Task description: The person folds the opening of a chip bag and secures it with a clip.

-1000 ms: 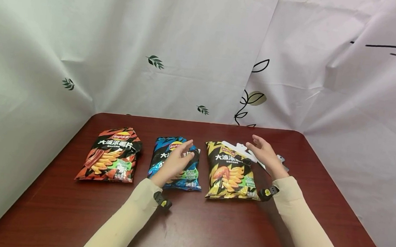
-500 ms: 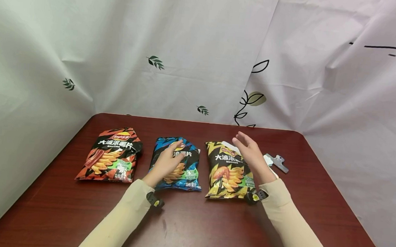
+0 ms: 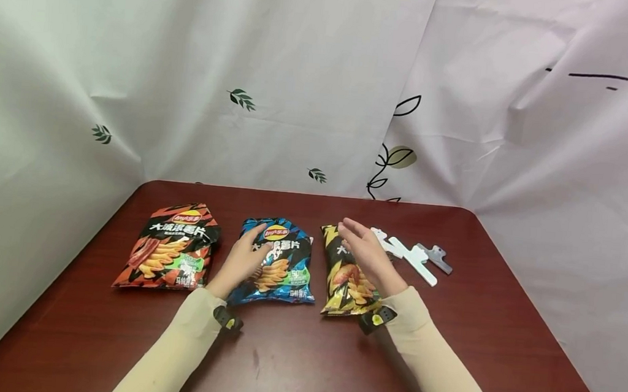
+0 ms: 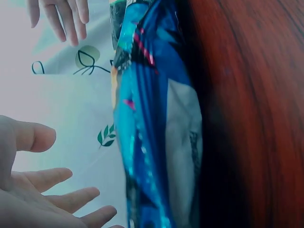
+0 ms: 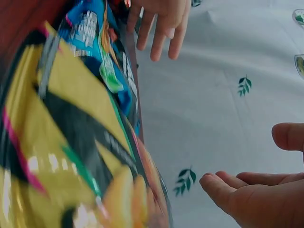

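Note:
Above the left part of the blue chip bag [image 3: 286, 267] hovers my left hand [image 3: 239, 264], fingers apart and nothing in it. The left wrist view shows that hand [image 4: 42, 185] spread beside the bag's side, with a gap between. My right hand [image 3: 367, 252] is raised over the yellow chip bag [image 3: 347, 282] and hides part of it. Its fingers are straight and hold nothing; in the right wrist view the hand [image 5: 261, 190] stays apart from the yellow bag [image 5: 71, 123]. A red-orange chip bag [image 3: 168, 249] lies at the left.
Right of the yellow bag lie white bag clips [image 3: 414, 256] and a grey clip [image 3: 438, 257], partly overlapping. All of this rests on a dark red-brown table [image 3: 300, 367]. A white patterned cloth [image 3: 274, 143] hangs behind the table's far edge and along the sides.
My right hand has moved left from over the clips to over the yellow bag, uncovering the clips. My left hand has shifted left across the blue bag. The bags lie as before.

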### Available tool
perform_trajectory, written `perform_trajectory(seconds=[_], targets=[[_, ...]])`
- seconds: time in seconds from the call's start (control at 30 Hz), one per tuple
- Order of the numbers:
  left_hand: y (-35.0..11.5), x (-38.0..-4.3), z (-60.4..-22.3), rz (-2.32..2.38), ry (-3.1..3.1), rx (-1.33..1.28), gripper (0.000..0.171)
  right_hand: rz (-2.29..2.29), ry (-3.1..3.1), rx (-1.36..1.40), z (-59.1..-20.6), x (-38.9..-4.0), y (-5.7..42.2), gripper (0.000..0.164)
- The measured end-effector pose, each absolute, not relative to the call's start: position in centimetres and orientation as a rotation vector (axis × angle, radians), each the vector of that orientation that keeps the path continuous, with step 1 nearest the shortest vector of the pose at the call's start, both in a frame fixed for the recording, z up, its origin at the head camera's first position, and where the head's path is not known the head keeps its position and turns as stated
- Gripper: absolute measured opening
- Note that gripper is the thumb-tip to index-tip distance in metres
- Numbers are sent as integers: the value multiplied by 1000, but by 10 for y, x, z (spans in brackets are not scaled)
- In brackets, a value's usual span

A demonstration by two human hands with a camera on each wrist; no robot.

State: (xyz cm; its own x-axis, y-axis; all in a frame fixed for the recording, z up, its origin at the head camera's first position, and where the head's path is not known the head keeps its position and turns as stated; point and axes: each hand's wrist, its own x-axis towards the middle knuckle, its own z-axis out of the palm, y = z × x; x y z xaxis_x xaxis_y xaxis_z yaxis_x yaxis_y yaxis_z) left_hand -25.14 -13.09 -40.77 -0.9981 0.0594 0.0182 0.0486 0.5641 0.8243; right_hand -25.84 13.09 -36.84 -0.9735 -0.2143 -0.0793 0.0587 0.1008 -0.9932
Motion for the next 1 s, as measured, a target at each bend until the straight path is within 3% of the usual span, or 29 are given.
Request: perform_trajectory(seconds=[0.33,1.0], targets=[[-146,-256,-417,1474,2696,19,61,-2002,2060,-76,-378,-258,105,55],[-158,-260,-425,1509,2575,-111,70,-2028,1922,47,-403,-266,71,67]])
